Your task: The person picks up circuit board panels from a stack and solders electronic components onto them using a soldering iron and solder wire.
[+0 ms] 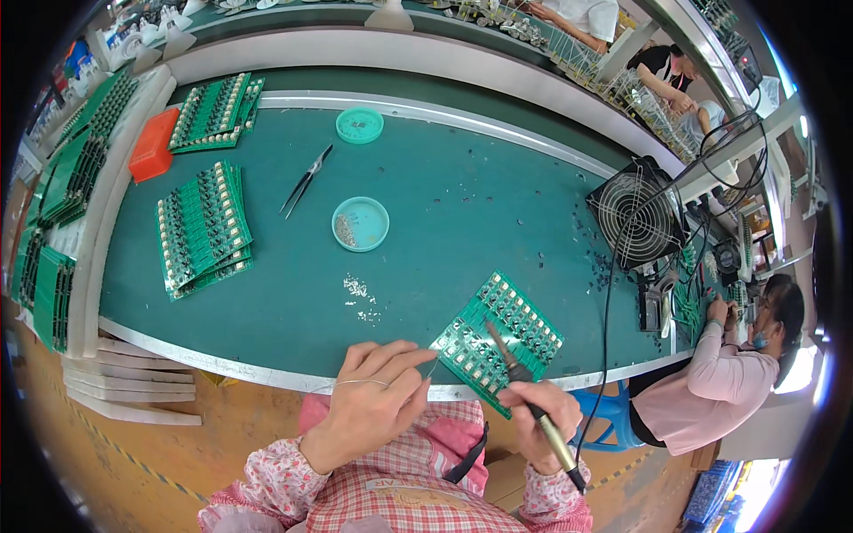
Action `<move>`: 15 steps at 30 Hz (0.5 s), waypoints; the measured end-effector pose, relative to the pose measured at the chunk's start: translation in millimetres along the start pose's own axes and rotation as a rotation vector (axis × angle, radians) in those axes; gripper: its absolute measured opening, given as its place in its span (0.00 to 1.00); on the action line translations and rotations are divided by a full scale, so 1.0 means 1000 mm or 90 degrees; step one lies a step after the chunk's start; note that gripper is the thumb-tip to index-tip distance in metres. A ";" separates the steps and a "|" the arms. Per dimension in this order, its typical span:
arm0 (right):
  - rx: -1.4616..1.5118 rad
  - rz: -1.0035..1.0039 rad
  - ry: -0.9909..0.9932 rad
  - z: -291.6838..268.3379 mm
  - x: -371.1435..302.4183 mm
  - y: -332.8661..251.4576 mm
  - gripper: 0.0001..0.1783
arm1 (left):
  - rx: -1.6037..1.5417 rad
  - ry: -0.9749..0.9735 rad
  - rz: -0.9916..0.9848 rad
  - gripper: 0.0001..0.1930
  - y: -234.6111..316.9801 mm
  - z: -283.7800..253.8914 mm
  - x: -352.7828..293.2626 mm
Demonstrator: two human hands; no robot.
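Observation:
A green circuit board (pixel 480 356) with rows of white and dark parts lies at an angle near the table's front edge. My right hand (pixel 544 417) is closed round a soldering iron (pixel 553 437), its tip over the middle of the board. Beside the board's left corner, my left hand (pixel 378 395) is closed, thumb and fingers pinching a thin solder wire (pixel 362 383). That wire runs across the back of the hand, and a short end shows past the fingertips. Whether the iron's tip touches the board I cannot tell.
Stacked boards (pixel 204 231) and a red box (pixel 154 147) stand left. Tweezers (pixel 306 182), a dish of small parts (pixel 360 225), another green dish (pixel 360 125) and loose white bits (pixel 358 289) lie mid-table. A fan (pixel 635 213) and the iron's cord are right; a co-worker (pixel 733 373) sits beyond.

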State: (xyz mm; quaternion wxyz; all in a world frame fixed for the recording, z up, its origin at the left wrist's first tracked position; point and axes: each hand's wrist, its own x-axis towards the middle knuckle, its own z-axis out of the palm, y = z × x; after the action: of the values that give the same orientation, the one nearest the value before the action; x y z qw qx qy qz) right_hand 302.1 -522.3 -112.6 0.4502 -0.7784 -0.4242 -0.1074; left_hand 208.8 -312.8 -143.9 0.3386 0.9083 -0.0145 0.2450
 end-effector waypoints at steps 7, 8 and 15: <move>0.029 -0.042 -0.010 0.010 -0.003 -0.005 0.11 | 0.019 0.009 -0.002 0.06 -0.001 0.003 0.001; 0.027 -0.040 -0.014 0.010 -0.003 -0.005 0.11 | 0.024 0.008 0.002 0.05 -0.002 0.004 0.001; -0.005 -0.074 -0.041 0.018 0.001 -0.008 0.09 | 0.016 0.015 -0.007 0.06 -0.001 0.003 0.001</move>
State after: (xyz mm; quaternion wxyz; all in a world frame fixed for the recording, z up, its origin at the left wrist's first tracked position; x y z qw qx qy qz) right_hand 292.7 -505.5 -117.7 0.4264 -0.7569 -0.4828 -0.1099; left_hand 211.6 -313.7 -145.9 0.3285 0.9097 -0.0025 0.2541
